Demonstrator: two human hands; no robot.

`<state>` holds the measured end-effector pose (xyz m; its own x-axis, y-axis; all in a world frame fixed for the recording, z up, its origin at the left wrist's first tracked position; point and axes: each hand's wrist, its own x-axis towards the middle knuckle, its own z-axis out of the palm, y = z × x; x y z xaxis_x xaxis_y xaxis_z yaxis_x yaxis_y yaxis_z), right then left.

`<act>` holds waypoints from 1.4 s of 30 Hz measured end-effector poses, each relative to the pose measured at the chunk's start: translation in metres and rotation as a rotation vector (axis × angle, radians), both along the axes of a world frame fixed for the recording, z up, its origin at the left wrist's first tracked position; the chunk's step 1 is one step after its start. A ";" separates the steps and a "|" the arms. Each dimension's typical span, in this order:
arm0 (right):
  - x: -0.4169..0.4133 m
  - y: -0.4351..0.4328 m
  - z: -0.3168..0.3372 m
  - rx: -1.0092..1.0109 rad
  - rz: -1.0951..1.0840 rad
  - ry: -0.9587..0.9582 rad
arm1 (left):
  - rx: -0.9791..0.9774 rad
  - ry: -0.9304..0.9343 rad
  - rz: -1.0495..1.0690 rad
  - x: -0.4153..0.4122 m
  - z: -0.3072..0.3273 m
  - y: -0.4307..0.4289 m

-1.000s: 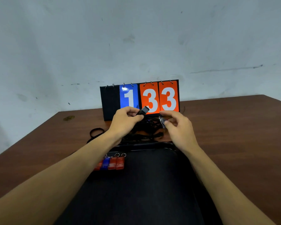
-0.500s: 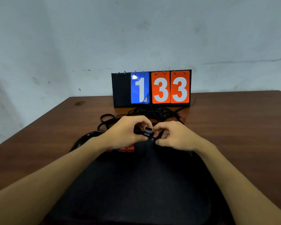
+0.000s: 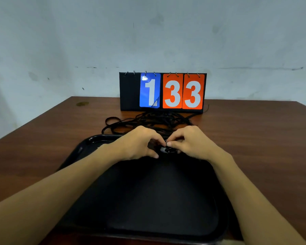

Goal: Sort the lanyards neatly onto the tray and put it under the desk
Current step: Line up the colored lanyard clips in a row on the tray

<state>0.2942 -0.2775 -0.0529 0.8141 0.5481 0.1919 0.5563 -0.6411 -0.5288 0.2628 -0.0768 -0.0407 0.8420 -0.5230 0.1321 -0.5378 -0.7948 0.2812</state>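
A black tray [image 3: 88, 144] lies on the brown desk in front of me. Behind its far edge sits a tangle of black lanyard cords [image 3: 152, 121]. My left hand [image 3: 138, 144] and my right hand [image 3: 191, 142] meet over the tray's far end, fingertips pinching a small black clip piece [image 3: 163, 149] of a lanyard low above the tray. The coloured tags seen before are hidden under my left hand.
A flip scoreboard [image 3: 162, 91] reading 1 and 33 stands at the back by the wall. The brown desk [image 3: 254, 138] stretches to either side of the tray. A small stain [image 3: 82, 103] marks the far left of the desk.
Both hands came down and toward me from in front of the scoreboard to the tray's far end, still holding the lanyard piece. The view shifted, so the scoreboard now sits higher.
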 end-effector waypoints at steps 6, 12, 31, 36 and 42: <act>-0.001 -0.006 0.000 -0.051 0.066 -0.017 | 0.103 0.084 -0.022 -0.003 0.009 -0.001; -0.001 -0.007 -0.002 -0.053 0.058 -0.052 | 0.151 0.021 -0.053 -0.003 0.006 -0.006; 0.001 -0.013 0.002 -0.037 0.024 0.014 | 0.122 0.047 0.033 -0.002 0.005 -0.005; -0.003 -0.010 0.005 -0.125 0.086 0.024 | 0.079 0.092 0.034 -0.008 0.003 0.008; -0.008 0.007 0.002 -0.164 0.042 -0.100 | 0.047 0.087 0.056 -0.014 0.002 0.020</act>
